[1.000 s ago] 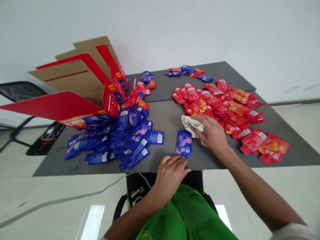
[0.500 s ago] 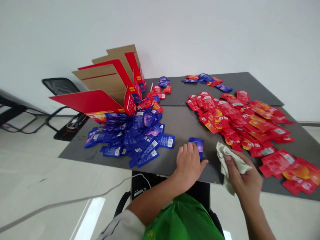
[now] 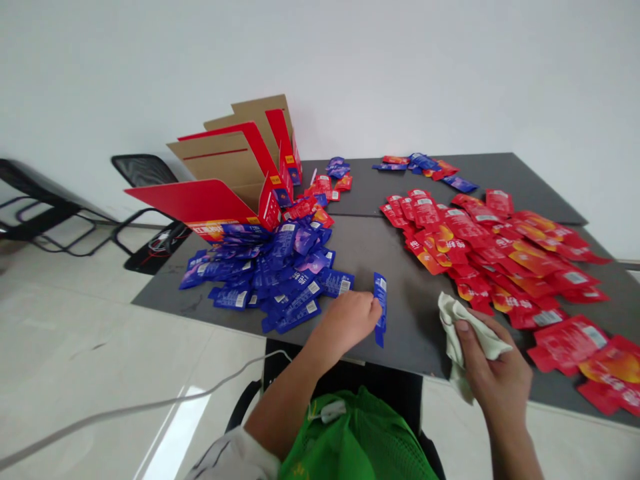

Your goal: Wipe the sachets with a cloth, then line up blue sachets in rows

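Note:
My left hand (image 3: 349,321) pinches a blue sachet (image 3: 381,308) and holds it on edge, lifted just above the dark table (image 3: 395,267) near its front edge. My right hand (image 3: 493,373) is closed round a pale crumpled cloth (image 3: 463,330) at the table's front edge, right of the sachet. A heap of blue sachets (image 3: 273,270) lies to the left of my left hand. A wide spread of red sachets (image 3: 495,253) covers the table's right half.
An open red and brown cardboard box (image 3: 235,177) lies on its side at the table's left, blue sachets spilling from it. A small mixed pile of sachets (image 3: 423,165) sits at the far edge. Black chairs (image 3: 140,173) stand left; a pale cable (image 3: 150,407) crosses the floor.
My left hand picked the single blue sachet off the table and turned it on edge. My right hand drew the cloth back from the table's middle to the front edge.

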Available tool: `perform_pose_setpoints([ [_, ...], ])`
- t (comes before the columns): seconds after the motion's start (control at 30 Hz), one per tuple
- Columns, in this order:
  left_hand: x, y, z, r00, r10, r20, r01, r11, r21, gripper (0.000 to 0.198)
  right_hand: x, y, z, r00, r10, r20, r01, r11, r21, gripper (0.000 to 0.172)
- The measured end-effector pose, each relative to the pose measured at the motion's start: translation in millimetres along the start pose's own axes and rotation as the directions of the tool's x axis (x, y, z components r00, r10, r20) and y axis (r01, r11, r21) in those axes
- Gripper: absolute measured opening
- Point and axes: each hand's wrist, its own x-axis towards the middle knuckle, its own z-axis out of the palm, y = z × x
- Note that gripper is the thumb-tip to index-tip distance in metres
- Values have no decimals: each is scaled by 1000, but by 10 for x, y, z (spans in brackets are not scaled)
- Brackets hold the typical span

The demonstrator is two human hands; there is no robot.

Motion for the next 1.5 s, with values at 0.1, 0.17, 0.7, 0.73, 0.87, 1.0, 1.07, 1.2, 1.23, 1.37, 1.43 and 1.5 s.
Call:
perform_pose_setpoints([
  [0.1, -77, -195, -42, 999, -49, -4, 47, 969, -241, 44, 6, -7, -4, 1000, -24, 0, 24, 1000, -2, 65],
  [0.17, -149, -303, -24, 996, -81, -35, 63, 931, -361, 45, 7, -12, -3, 1000, -24, -3, 24, 1000, -1, 65],
  [0.7, -124, -715, -180, 925, -344, -160, 335, 939, -85, 45, 28, 53, -11, 999, 10, 32, -9, 1000, -27, 65],
  [0.73, -124, -724, -185, 916, -359, -180, 360, 932, -28, 44, 26, 52, -14, 999, 6, 33, -5, 1000, -23, 65],
  [0.87, -129, -711, -169, 890, -393, -230, 409, 912, 24, 34, 13, 27, -27, 999, -7, 32, 7, 1000, -13, 64],
  [1.0, -132, -726, -36, 871, -377, -315, 377, 924, -62, 56, 8, -10, -23, 999, -27, 34, 27, 1000, -1, 64],
  [1.07, -141, -764, 60, 862, -311, -401, 317, 947, -53, 59, 7, -15, -20, 999, -30, 42, 30, 1000, 4, 64],
  [1.2, -195, -836, 181, 839, -193, -508, 227, 974, 5, 50, 3, 3, -22, 999, -11, 42, 11, 1000, 12, 66],
  [1.23, -214, -838, 185, 839, -176, -514, 215, 976, 17, 48, 1, 8, -25, 999, -12, 41, 11, 1000, 12, 66],
  [1.37, -276, -693, 129, 847, -132, -516, 176, 984, 38, 38, -1, 9, -35, 999, -28, 40, 27, 1000, 11, 66],
  [1.43, -277, -517, 81, 866, -88, -493, 115, 993, 26, 34, 4, 10, -40, 998, -15, 57, 14, 1000, 10, 67],
  [1.5, -235, -292, 21, 904, -31, -426, 45, 999, 23, 31, 14, 20, -42, 997, -12, 75, 11, 1000, 11, 67],
])
